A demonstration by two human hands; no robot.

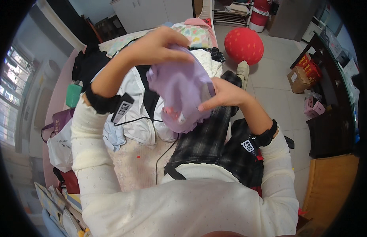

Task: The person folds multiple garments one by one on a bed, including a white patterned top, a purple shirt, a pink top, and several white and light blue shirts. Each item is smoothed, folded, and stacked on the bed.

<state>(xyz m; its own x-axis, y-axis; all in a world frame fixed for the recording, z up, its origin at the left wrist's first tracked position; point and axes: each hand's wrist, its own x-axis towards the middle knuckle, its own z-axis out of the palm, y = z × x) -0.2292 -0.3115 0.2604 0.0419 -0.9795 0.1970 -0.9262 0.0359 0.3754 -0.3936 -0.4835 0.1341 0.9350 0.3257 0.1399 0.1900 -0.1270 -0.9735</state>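
Note:
A lavender fabric garment (pixel 179 89) hangs bunched up in front of me, with a small pink patch near its lower edge. My left hand (pixel 165 45) grips its top from above, fingers curled over the cloth. On the garment's right side, my right hand (pixel 227 94) pinches the edge between thumb and fingers, which are partly hidden behind the fabric. Below and behind it, white clothes (pixel 130 93) are spread over the bed (pixel 138 168). My legs in dark plaid trousers (pixel 203 136) lie just under the garment.
A thin black cable (pixel 157 166) runs across the bed. Black clothing (pixel 88 63), a green box (pixel 74 94) and a white bag (pixel 61 146) sit at the left. A large red ball (pixel 244 45) rests on the floor at the far right, with a cardboard box (pixel 298 79) beyond.

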